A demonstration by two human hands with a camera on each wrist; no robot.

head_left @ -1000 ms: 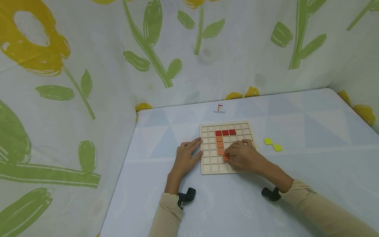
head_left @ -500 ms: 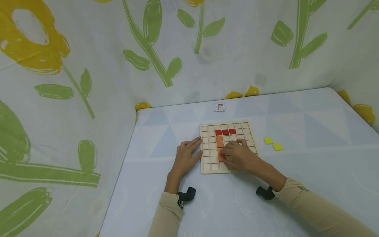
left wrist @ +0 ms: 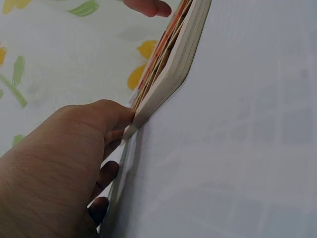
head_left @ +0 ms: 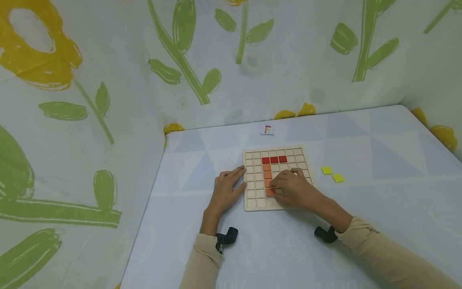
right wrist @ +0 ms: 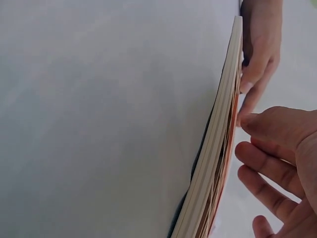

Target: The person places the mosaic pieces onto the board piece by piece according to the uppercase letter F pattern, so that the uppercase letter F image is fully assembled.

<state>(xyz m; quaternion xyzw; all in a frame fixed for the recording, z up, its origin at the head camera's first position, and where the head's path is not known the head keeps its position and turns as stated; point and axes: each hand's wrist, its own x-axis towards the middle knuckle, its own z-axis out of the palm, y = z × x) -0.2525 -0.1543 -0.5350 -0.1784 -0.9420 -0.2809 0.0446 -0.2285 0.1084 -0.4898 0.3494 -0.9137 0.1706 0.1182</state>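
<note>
A square wooden grid board [head_left: 256,203] lies on the table. Three red tiles [head_left: 274,159] form a row on it, and a column of several orange tiles [head_left: 267,175] runs down from the leftmost red one. My left hand [head_left: 224,192] rests at the board's left edge, thumb and fingers spread against it. Over the grid, my right hand [head_left: 294,188] is beside the lowest orange tile [head_left: 269,192]. The right wrist view has its thumb and fingers [right wrist: 267,168] apart, with nothing between them. Part of the grid is hidden under that hand.
Two yellow tiles [head_left: 338,178] lie on the table right of the board. Behind the board is a small card [head_left: 267,129] printed with a coloured grid pattern. Flower-printed cloth [head_left: 288,60] hangs along the table's far and left sides.
My right hand moved left with an orange tile, which now sits at the bottom of the orange column. Its fingers have let go of the tile. My left hand stayed at the board's edge.
</note>
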